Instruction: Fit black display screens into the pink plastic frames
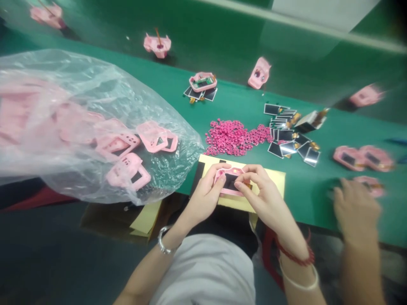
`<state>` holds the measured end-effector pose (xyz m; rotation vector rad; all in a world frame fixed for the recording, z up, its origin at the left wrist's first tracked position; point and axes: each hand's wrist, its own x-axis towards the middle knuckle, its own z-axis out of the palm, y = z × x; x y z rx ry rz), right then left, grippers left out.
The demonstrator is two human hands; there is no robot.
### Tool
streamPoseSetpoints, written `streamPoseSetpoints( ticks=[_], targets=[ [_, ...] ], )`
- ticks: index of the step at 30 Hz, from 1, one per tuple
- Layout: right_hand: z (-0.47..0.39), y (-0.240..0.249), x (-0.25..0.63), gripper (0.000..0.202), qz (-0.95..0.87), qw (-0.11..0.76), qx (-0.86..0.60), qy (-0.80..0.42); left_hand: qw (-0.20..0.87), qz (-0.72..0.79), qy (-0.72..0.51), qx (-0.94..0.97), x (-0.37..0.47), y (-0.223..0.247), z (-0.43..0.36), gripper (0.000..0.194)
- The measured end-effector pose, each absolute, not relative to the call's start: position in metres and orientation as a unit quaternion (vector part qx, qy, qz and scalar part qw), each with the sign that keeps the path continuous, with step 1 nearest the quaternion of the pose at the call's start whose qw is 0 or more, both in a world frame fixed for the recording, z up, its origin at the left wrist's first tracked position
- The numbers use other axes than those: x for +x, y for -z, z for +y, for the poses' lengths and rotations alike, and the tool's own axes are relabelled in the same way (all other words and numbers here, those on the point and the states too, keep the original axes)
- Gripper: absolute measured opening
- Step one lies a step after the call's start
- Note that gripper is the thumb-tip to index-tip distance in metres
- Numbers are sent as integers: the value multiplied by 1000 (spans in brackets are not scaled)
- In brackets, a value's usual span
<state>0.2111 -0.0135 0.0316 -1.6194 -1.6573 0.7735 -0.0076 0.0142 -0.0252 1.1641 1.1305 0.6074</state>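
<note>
Above a yellow sheet point(270, 180) at the table's near edge, a pink plastic shell point(231, 191) with a dark screen in it is held between both hands. My left hand point(208, 188) grips its left side, thumb on the front face. At the right side, my right hand point(259, 186) has its thumb and fingertips pinched at the edge of the dark screen point(230, 181). An orange ribbon shows beside those fingertips. Just beyond the sheet lies a heap of small magenta parts point(227, 137). Loose display screens point(286, 135) with ribbon tails are scattered right of the heap.
A clear plastic bag point(171, 169) of pink shells covers the left side. Another person's hand point(356, 207) reaches toward pink shells point(364, 157) at right. A shell with a green circuit board point(202, 81) rests on screens. More pink pieces point(260, 73) sit along the back.
</note>
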Motion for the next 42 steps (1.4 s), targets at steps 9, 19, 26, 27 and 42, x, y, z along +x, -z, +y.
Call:
streamPoseSetpoints(
  ticks=[9,19,26,27,42],
  targets=[
    [-18,3,164,11,-600,320,-659,-321,674,490,-280,477,-4,18,15,25],
    [-26,13,152,46,-349,425,-646,-529,674,484,-280,484,-4,11,7,36],
    [-71,33,290,60,-272,283,-912,-116,171,637,-297,690,-72,7,53,28],
    [-79,33,312,59,-261,252,-927,-91,106,667,-266,688,-85,6,62,29],
    [26,67,316,68,-509,228,-829,-42,60,675,-23,735,-116,-19,114,38]
  ],
)
